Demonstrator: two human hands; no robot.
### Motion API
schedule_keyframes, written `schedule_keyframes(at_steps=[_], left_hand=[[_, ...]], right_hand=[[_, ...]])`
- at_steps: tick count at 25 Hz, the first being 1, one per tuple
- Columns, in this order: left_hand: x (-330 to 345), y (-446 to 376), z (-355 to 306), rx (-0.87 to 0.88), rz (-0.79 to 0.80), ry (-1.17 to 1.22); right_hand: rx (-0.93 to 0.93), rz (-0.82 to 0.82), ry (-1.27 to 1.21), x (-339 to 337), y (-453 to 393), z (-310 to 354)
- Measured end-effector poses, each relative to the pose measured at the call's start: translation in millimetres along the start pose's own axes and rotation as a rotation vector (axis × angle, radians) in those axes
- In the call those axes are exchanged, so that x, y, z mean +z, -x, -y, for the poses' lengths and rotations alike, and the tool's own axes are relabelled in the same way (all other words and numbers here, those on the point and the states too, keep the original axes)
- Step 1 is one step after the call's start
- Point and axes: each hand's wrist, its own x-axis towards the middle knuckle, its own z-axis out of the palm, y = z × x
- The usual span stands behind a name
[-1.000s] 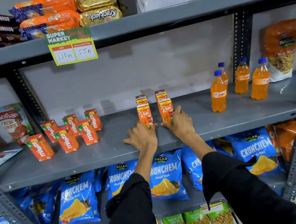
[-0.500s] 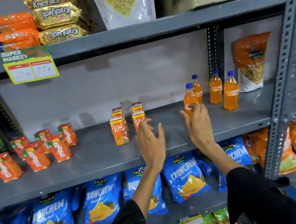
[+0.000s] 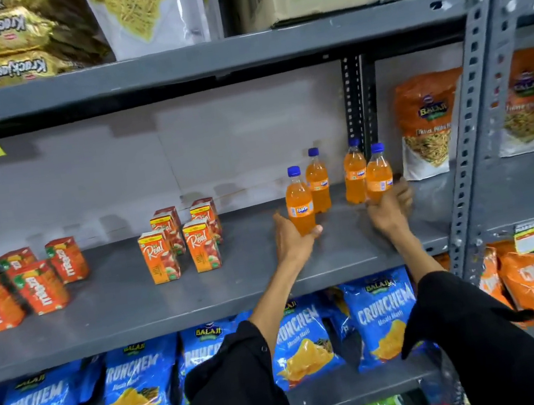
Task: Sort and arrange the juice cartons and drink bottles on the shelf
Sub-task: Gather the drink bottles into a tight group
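Single head-worn view, wide-angle. Faces forward and slightly down at the grey middle shelf [image 3: 136,308], close in, forearms reaching out from the bottom edge. Upper shelf [image 3: 203,62] fills the top; lower shelf with blue snack bags [image 3: 137,384] lies below. No second view.

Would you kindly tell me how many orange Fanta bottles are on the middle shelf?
4: front-left bottle in the left hand, front-right bottle at the right hand, back-left bottle, back-right bottle. None seem hidden.
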Motion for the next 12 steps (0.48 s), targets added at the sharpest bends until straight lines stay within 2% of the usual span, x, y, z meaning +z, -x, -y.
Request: schedule_keyframes(at_steps=[12], left_hand=[[52.5,-13.2,-17.5,0.061,0.037,0.031]], right_hand=[[-0.056,0.196,-0.182,-14.5,-19.4,-14.1]])
